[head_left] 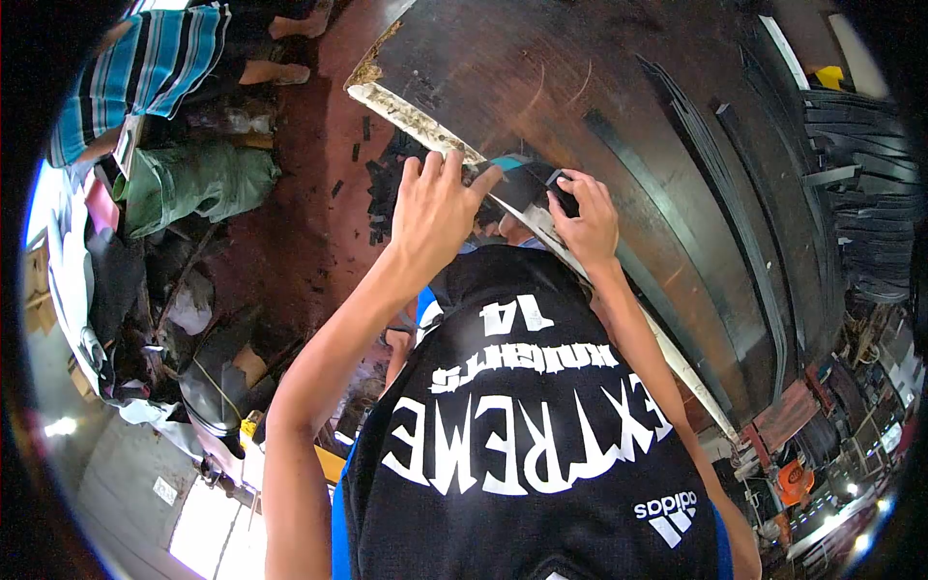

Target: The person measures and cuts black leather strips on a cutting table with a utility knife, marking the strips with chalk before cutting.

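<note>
My left hand [432,208] is at the worn white edge of a dark table, fingers curled and thumb against a black strip [527,186]. The strip lies across the table's edge between my hands, and a small teal patch [508,162] shows just beyond it. My right hand [590,220] pinches a small black piece [561,184] between thumb and fingers at the strip's right end. My left fingers partly cover whatever lies under them, so their exact grip is hard to see.
Long black strips [715,184] lie along the dark tabletop [483,68], with a stack of black strips [860,193] at the far right. Small black offcuts [382,198] litter the red floor. A green sack [198,184] and another person's feet [275,72] are at left.
</note>
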`<state>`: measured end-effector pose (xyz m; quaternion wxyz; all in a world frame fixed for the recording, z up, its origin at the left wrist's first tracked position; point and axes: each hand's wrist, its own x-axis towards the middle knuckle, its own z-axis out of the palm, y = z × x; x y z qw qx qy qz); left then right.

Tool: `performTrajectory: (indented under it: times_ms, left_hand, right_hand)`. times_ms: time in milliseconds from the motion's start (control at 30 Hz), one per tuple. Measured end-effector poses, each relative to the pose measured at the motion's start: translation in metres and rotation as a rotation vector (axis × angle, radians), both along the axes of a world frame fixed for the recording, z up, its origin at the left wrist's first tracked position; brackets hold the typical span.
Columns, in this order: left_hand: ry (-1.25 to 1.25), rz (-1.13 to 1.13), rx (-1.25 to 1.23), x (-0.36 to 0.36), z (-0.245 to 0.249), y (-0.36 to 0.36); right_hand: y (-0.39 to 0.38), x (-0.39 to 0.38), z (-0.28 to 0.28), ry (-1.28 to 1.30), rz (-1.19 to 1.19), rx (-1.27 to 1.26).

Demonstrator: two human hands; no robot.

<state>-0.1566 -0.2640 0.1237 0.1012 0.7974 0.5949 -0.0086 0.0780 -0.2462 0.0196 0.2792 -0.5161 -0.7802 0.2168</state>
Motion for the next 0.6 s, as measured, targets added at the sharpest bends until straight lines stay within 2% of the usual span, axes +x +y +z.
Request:
performTrajectory:
  times_ms: [333, 500, 600]
  left_hand:
    - [0.060, -0.098, -0.011, 0.008, -0.011, -0.010]
    - [0.112, -0.105, -0.221, 0.005, 0.014, -0.022]
    - [0.065, -0.034, -0.129, 0.007, 0.010, -0.013]
  right_hand:
    - [-0.001, 0.000, -0.003, -0.001, 0.000, 0.020]
    - [-0.002, 0.002, -0.004, -0.001, -0.003, -0.011]
    - [-0.003, 0.000, -0.002, -0.022, -0.014, 0.002]
